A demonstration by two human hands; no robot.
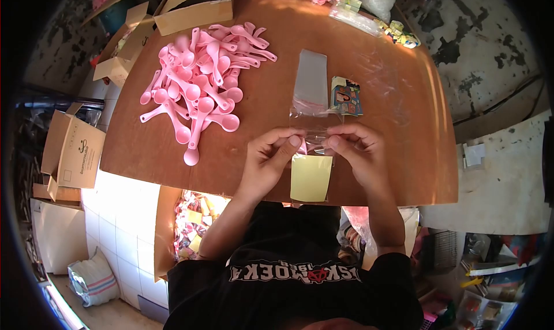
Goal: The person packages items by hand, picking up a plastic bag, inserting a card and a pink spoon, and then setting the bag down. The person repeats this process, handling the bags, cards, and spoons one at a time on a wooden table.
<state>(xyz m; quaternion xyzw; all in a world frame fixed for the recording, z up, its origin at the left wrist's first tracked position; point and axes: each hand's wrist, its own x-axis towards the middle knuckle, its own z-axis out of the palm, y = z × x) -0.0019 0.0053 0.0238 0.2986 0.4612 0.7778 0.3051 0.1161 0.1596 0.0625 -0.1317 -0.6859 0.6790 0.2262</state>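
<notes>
Near the table's front edge, my left hand and my right hand pinch the two sides of the top of a clear plastic bag. A yellow card shows in the lower part of the bag, with something pink above it. Just beyond my hands lies a stack of clear plastic sleeves. To its right is a small stack of printed colourful cards. A large pile of pink measuring spoons spreads over the left of the table.
The brown wooden table has an open cardboard box at its far left edge. Yellow packets and plastic bags lie at the far right. Below the front edge, a box of colourful packets stands left of my body.
</notes>
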